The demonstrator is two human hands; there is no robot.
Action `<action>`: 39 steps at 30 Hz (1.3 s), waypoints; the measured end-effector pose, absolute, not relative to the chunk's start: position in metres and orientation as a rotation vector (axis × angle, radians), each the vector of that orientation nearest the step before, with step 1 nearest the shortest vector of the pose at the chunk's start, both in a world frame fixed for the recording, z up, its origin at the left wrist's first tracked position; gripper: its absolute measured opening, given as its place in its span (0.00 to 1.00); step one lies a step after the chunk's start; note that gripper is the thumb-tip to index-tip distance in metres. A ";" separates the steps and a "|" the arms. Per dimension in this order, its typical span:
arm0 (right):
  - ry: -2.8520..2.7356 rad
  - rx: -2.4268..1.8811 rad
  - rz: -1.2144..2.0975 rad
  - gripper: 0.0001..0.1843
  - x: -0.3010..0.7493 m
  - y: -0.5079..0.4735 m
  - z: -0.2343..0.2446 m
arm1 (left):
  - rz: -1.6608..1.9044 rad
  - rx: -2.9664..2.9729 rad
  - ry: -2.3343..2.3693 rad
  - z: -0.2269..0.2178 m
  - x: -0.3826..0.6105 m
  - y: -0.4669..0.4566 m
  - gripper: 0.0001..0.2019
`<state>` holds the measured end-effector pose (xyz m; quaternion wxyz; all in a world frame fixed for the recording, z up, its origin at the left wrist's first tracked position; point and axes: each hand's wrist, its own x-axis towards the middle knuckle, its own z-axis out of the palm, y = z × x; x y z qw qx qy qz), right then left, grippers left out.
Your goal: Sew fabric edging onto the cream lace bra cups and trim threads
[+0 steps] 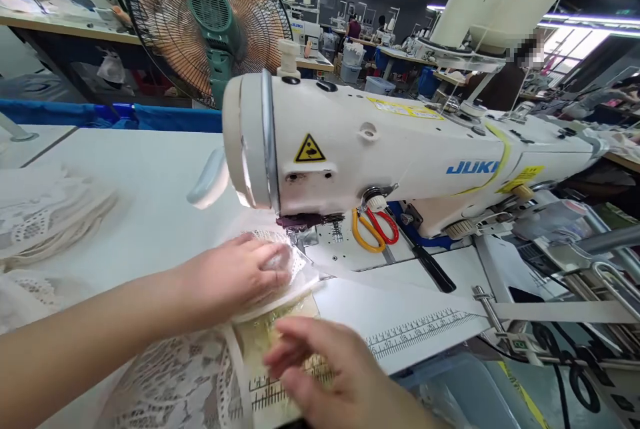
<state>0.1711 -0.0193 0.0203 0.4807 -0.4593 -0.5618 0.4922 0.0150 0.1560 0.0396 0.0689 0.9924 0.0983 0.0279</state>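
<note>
My left hand [245, 275] lies flat, fingers stretched, on a piece of white lace fabric [175, 375] and presses it down just in front of the presser foot [303, 237] of a white JUKI sewing machine [400, 149]. A white band edge [280, 299] curves under that hand. My right hand [330, 369] hovers low over the fabric near the table's front edge, blurred, fingers loosely curled with nothing seen in them.
Orange and red scissors [375, 229] lie on the machine bed behind the needle. A stack of lace pieces [45, 215] sits at the left of the white table [140, 175]. A printed ruler [420, 332] runs along the front. A standing fan [207, 22] is behind.
</note>
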 end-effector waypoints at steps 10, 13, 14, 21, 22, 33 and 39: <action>-2.461 -1.671 0.090 0.26 0.236 0.007 0.022 | 0.550 2.866 0.184 0.015 0.006 0.092 0.14; -2.494 -1.640 0.019 0.25 0.235 0.004 0.018 | 0.561 2.872 0.119 0.011 0.005 0.099 0.18; -2.500 -1.627 -0.014 0.24 0.235 0.004 0.017 | 0.536 2.880 0.115 0.011 0.006 0.103 0.20; -2.610 -1.689 -0.084 0.18 0.222 0.017 0.024 | 0.462 2.875 0.129 0.012 0.008 0.126 0.18; -2.629 -1.721 -0.083 0.17 0.220 0.020 0.026 | 0.470 2.865 0.113 0.011 0.008 0.130 0.18; -2.878 -1.923 -0.021 0.33 0.200 0.049 0.036 | 0.600 2.831 0.017 0.008 0.012 0.167 0.15; -2.794 -1.953 0.023 0.35 0.194 0.057 0.033 | 0.567 2.730 0.052 0.005 0.011 0.188 0.16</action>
